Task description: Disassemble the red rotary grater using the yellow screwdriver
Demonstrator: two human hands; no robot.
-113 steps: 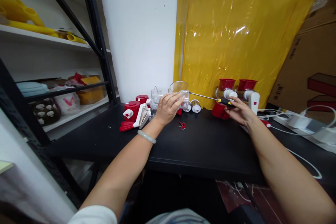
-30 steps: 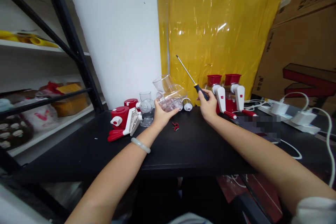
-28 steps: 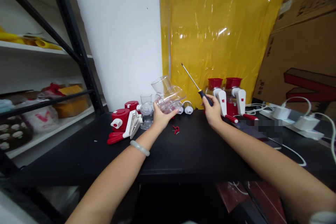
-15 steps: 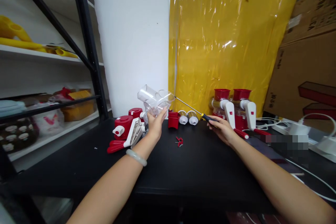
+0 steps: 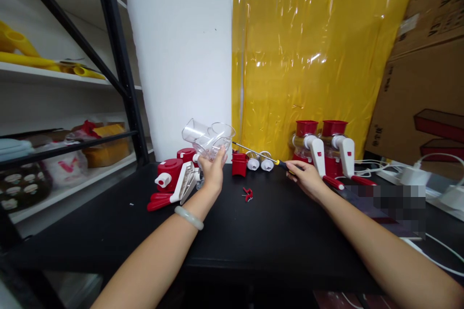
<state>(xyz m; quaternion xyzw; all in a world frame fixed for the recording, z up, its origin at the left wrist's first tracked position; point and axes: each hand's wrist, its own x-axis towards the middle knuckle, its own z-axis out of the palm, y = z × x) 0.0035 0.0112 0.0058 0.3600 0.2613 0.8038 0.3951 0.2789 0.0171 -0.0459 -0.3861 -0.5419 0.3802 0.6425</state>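
Note:
My left hand is closed round a clear plastic housing with two tube openings, lifted above the black table. My right hand grips a screwdriver by its dark and yellow handle, the shaft lying low and pointing left. A small red part lies on the table between my hands. A red cup-shaped piece and two drum-shaped pieces stand behind it.
Red and white grinder parts lie left of my left hand. Two assembled red and white grinders stand at the back right. White chargers and cables lie at the right. A black metal shelf stands left, cardboard boxes right.
My left hand has carried the clear housing left and tilted it. My right hand has swung the screwdriver down from pointing upward to lying nearly flat, pointing left.

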